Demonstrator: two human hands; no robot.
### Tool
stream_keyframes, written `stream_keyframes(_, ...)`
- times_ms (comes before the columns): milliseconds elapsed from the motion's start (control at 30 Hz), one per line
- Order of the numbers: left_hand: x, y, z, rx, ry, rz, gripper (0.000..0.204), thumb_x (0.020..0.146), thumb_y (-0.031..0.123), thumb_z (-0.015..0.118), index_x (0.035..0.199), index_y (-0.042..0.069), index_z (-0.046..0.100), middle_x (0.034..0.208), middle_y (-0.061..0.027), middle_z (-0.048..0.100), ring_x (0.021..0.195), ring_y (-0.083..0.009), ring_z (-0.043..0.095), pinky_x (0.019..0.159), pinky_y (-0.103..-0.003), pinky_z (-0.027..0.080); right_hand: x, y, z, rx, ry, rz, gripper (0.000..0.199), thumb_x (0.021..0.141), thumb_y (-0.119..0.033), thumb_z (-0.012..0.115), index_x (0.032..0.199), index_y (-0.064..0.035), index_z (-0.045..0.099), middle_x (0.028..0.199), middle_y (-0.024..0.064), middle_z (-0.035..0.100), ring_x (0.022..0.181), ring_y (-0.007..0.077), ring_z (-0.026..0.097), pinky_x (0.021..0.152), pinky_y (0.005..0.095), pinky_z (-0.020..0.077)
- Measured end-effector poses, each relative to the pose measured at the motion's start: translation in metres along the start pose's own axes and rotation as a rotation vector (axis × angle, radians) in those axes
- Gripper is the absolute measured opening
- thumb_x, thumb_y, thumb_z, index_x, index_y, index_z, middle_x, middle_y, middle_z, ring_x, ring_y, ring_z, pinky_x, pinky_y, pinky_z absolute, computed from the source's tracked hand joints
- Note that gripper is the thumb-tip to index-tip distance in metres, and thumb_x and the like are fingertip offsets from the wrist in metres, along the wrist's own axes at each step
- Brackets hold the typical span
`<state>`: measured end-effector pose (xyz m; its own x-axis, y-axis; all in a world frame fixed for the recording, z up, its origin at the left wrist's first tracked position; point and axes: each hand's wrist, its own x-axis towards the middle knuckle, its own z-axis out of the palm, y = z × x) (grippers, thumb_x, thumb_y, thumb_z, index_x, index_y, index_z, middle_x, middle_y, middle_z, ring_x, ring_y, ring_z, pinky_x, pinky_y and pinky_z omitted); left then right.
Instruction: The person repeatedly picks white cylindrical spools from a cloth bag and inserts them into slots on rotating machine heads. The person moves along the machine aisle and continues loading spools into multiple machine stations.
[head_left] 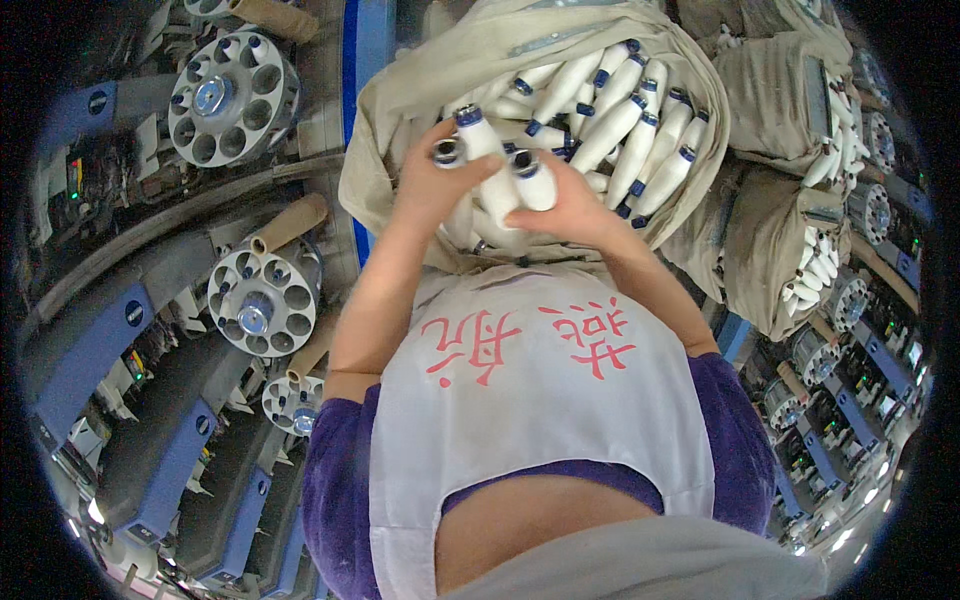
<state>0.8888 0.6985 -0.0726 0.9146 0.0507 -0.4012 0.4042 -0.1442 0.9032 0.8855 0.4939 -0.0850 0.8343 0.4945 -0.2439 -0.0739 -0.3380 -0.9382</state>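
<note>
Stood nr the worker, who leaned over a beige cloth sack point(400, 95) w/ its mouth open, packed w/ white yarn bobbins point(620, 120) w/ blue tips. Both hands were down in the sack mouth. The left hand point(435, 185) was clenched round white bobbins, one w/ a dark end point(447, 152) poking up above the fingers and a taller one point(485, 160) w/ a blue cap held upright between the two hands. The right hand point(565, 205) was wrapped round another bobbin point(532, 180), dark end up, just beside the tall one, touching it. All three sat over the pile, at the near edge of the sack.

The worker wore a pale apron point(540, 400) w/ red marks over a purple top. To the left ran blue machine units, each w/ a grey round holed disc point(233, 98), a 2nd disc point(262, 302) below it, cardboard tubes point(290, 222) alongside. To the right stood more sacks of bobbins point(790, 260).
</note>
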Motion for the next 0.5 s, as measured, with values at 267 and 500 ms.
stream_keyframes(267,-0.042,0.000,-0.051,-0.530,0.428,-0.070,0.034,0.065,0.002,0.065,0.097,-0.002,0.054,0.089,-0.0110,0.060,0.086,-0.0208,0.059,0.076,-0.031,0.047,0.043,0.036,-0.064,-0.903,0.433,0.519,0.052,0.081,-0.029,0.058,0.116,0.0065,0.041,0.101,0.0211,0.056,0.081,0.0275,0.060,0.069,0.0356,0.0501)
stream_keyframes(500,-0.075,0.012,-0.047,-0.672,0.333,0.296,0.041,0.066,0.010,0.062,0.104,-0.005,0.054,0.099,-0.0158,0.059,0.091,-0.0219,0.057,0.085,-0.033,0.042,0.098,0.043,-0.080,-0.327,0.760,0.282,0.051,0.060,-0.023,0.073,0.098,-0.0014,0.047,0.105,0.0183,0.054,0.090,0.0348,0.056,0.077,0.0407,0.0450)
